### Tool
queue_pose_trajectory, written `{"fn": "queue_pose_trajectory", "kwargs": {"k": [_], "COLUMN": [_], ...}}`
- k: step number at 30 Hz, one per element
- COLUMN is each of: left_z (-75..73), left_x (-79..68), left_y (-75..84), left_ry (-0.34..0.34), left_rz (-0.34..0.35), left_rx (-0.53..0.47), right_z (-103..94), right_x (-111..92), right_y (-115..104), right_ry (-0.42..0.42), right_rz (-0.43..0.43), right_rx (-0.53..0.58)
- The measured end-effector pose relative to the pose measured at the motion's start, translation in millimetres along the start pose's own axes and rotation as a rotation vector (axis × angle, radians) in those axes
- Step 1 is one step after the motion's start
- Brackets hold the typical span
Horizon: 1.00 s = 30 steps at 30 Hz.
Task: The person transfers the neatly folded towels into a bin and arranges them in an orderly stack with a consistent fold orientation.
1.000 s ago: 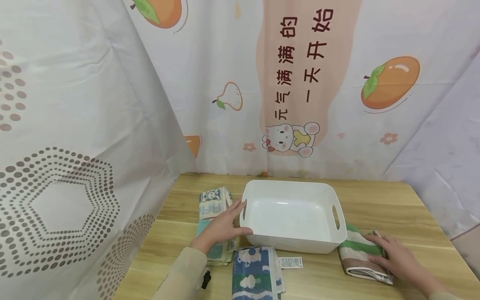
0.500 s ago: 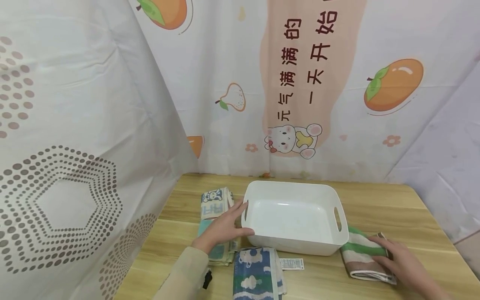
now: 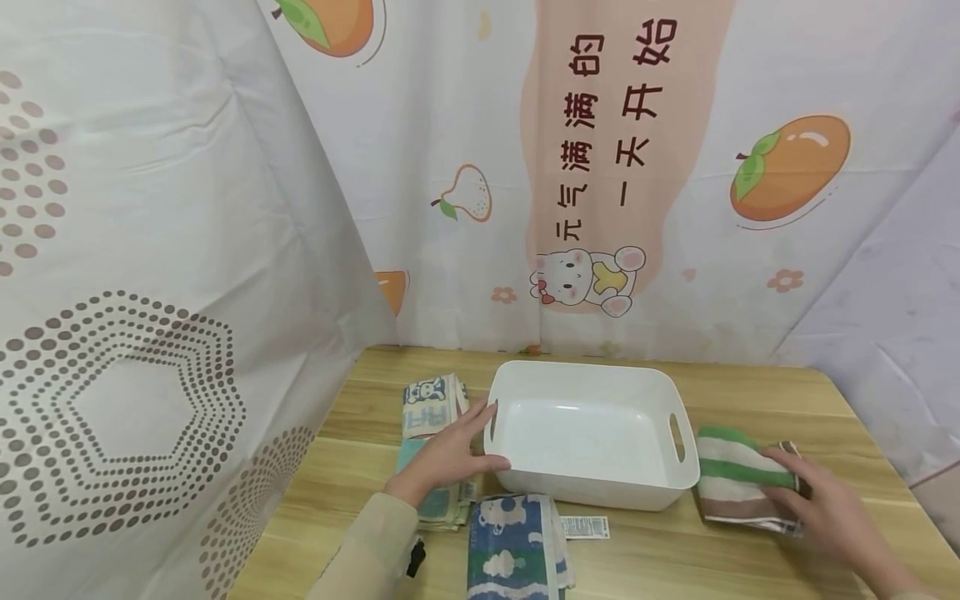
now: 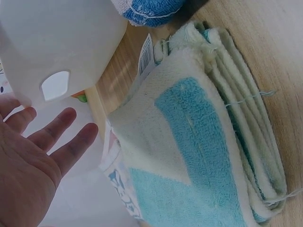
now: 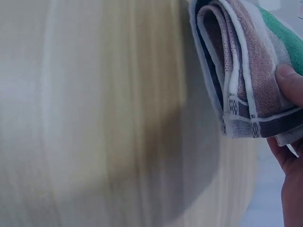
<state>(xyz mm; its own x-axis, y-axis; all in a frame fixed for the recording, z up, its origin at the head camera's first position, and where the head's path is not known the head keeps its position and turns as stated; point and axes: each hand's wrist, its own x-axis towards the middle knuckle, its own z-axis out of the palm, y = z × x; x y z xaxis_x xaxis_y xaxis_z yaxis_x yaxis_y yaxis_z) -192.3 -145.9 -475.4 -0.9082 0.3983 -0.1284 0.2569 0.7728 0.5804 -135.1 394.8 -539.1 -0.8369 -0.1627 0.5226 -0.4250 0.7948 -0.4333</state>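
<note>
My right hand (image 3: pixel 828 508) pinches the right edge of a folded towel (image 3: pixel 731 475) with green, white and brown stripes. In the right wrist view the thumb lies on top of this towel (image 5: pixel 260 66) and fingers show underneath, its folded layers hanging over the table. My left hand (image 3: pixel 442 458) is at the left end of a white plastic bin (image 3: pixel 585 477), fingertips right at the handle cutout. The left wrist view shows those fingers (image 4: pixel 54 130) extended and spread beside the bin wall (image 4: pixel 71 33). Nothing lies inside the bin.
A folded teal-and-cream towel (image 3: pixel 433 408) lies beneath the left forearm, left of the bin. In front sits a blue patterned towel (image 3: pixel 506 542) with a white label (image 3: pixel 587 527). A small black object (image 3: pixel 416 558) is near the left sleeve. Printed curtains (image 3: pixel 450 250) border the wooden table.
My right hand has shifted slightly right and away from me with the striped towel, which now sits higher and right of the bin's corner. The left hand and bin stay put.
</note>
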Motion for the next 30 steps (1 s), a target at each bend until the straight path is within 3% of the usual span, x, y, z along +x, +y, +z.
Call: {"fn": "queue_pose_trajectory", "kwargs": {"k": [13, 24, 30], "left_z": [0.1, -1.0, -0.2], "left_x": [0.5, -1.3, -1.3], "left_y": [0.9, 2.1, 1.1], "left_ry": [0.000, -0.003, -0.004], "left_rz": [0.007, -0.001, 0.006], "left_rx": [0.025, 0.022, 0.020], "right_z": [-17.8, -28.1, -32.3], "right_x": [24.5, 41.0, 49.0], "right_y": [-8.2, -21.9, -31.1], "right_ry": [0.159, 0.222, 0.241], "right_rz": [-0.007, -0.032, -0.035], "right_rx": [-0.019, 0.006, -0.033]}}
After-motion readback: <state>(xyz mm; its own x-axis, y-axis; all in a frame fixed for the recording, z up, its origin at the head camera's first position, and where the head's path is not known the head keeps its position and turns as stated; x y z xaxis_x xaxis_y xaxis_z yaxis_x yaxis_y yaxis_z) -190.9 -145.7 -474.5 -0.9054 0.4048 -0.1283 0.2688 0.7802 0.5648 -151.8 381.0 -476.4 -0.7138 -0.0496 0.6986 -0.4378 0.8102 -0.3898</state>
